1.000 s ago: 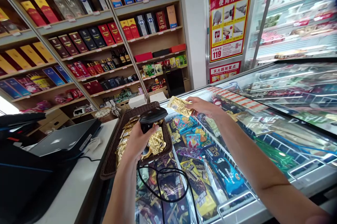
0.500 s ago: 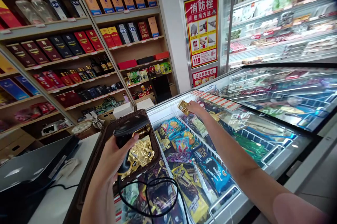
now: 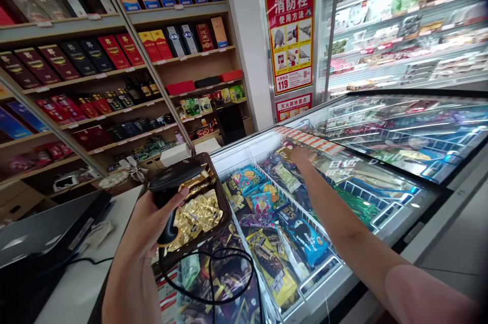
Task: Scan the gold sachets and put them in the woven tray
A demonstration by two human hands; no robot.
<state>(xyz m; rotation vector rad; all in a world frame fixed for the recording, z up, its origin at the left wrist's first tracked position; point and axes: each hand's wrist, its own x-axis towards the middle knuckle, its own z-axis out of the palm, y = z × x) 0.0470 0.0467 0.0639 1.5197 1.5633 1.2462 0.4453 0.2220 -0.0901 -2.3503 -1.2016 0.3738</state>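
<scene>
My left hand (image 3: pixel 162 217) is wrapped round a black handheld barcode scanner (image 3: pixel 173 176), held over a brown woven basket (image 3: pixel 224 202). Gold foil packets (image 3: pixel 202 212) fill that basket. From the scanner, a black cable (image 3: pixel 206 298) loops down across the freezer glass. My right hand (image 3: pixel 301 154) reaches into the open part of the chest freezer, palm down at its far end. Its fingers look spread, though they are small and partly blurred. Beside them, a gold packet (image 3: pixel 283 152) lies among the wrapped ice creams; whether the thumb touches it is unclear.
White wire baskets (image 3: pixel 318 222) divide the freezer's ice creams. A sliding glass lid (image 3: pixel 389 161) covers its right side. To the left are a white counter (image 3: pixel 76 283) and a dark monitor (image 3: pixel 46 227). Shelves of boxed bottles (image 3: pixel 114 55) and a lit fridge (image 3: pixel 404 29) stand behind.
My right hand has lowered the gold packet into the freezer, and its fingers have spread. The scanner in my left hand has shifted slightly left and tilted.
</scene>
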